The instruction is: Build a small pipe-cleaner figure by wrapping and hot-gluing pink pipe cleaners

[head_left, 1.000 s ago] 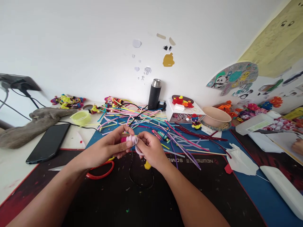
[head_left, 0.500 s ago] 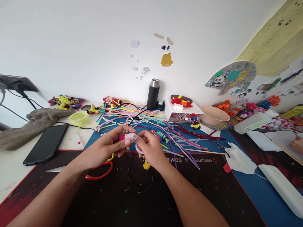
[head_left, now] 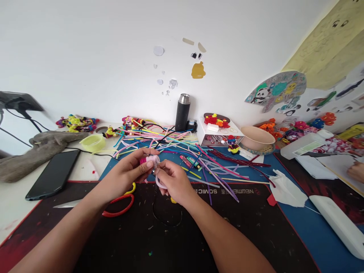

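Note:
A small coil (head_left: 148,161) of wound fuzzy pipe cleaner, magenta at one end and pale pink-white at the other, is pinched in my left hand (head_left: 125,173). My right hand (head_left: 174,179) grips a loose pale pipe cleaner (head_left: 160,184) at the coil's open end, and its tail curves below the fingers. The two hands nearly touch above the black mat. Under my left forearm lie scissors (head_left: 118,214) with red handles, partly covered. A yellow piece (head_left: 173,200) shows just below my right hand, mostly hidden.
Many loose pipe cleaners (head_left: 170,141) spread behind the hands. A black thermos (head_left: 182,113) stands against the wall. On the left are a phone (head_left: 52,175) and driftwood (head_left: 34,151); on the right, a beige bowl (head_left: 257,137) and a white case (head_left: 335,225). Another person's hand (head_left: 356,170) shows at the right edge.
Both hands have shifted slightly left with the coil, whose open end now faces more upward. My right hand now covers more of the yellow piece. The whole view has moved a little.

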`<state>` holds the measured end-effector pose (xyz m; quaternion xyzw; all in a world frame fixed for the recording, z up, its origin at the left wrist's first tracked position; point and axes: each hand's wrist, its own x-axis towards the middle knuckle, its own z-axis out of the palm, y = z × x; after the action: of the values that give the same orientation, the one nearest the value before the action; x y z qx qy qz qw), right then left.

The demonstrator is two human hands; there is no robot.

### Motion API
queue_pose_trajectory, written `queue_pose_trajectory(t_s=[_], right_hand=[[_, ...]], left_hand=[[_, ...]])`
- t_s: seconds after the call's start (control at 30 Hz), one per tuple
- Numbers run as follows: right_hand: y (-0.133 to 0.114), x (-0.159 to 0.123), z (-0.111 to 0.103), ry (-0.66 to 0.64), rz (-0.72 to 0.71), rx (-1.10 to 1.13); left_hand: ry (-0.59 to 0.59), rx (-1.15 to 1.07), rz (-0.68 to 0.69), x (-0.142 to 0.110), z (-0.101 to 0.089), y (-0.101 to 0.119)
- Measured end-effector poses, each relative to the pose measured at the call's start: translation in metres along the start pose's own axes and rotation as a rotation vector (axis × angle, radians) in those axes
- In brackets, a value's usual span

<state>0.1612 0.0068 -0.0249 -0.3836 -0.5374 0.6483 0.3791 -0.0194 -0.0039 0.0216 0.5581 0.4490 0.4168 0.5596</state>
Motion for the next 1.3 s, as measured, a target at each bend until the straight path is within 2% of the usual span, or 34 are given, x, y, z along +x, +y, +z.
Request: queue_pose_trajectory(t_s=[0.17,0.47,0.57,0.73,0.87,0.97,1.13,1.3], right_hand=[[0.004,0.003,-0.001,0.013,0.018,-0.029],[0.0,0.004,-0.003,0.021,0.068,0.035],[-0.001,0.003,-0.003,0.012,0.039,0.046],[-0.006,-0.001,0.0,0.013,-0.025,-0.011],[-0.01,-0.004,0.0,0.024,-0.048,-0.066],[-0.01,-0.004,-0.002,0.073,-0.103,-0.128],[-0.006,-0.002,-0.005,0.225,-0.248,-0.267],[-0.003,-0.002,-0.006,0.268,-0.305,-0.314]], left_hand=[[0.096,0.274,0.142,0.006,0.003,-0.009],[0.042,0.311,0.177,0.012,-0.002,-0.023],[0.036,0.206,0.122,0.01,-0.003,-0.024],[0.019,-0.135,0.021,0.011,0.0,-0.023],[0.03,-0.329,0.003,0.014,0.0,-0.022],[0.054,-0.405,-0.011,0.014,0.0,-0.019],[0.085,-0.444,-0.077,0.016,0.006,-0.017],[0.097,-0.424,-0.089,0.016,0.01,-0.019]])
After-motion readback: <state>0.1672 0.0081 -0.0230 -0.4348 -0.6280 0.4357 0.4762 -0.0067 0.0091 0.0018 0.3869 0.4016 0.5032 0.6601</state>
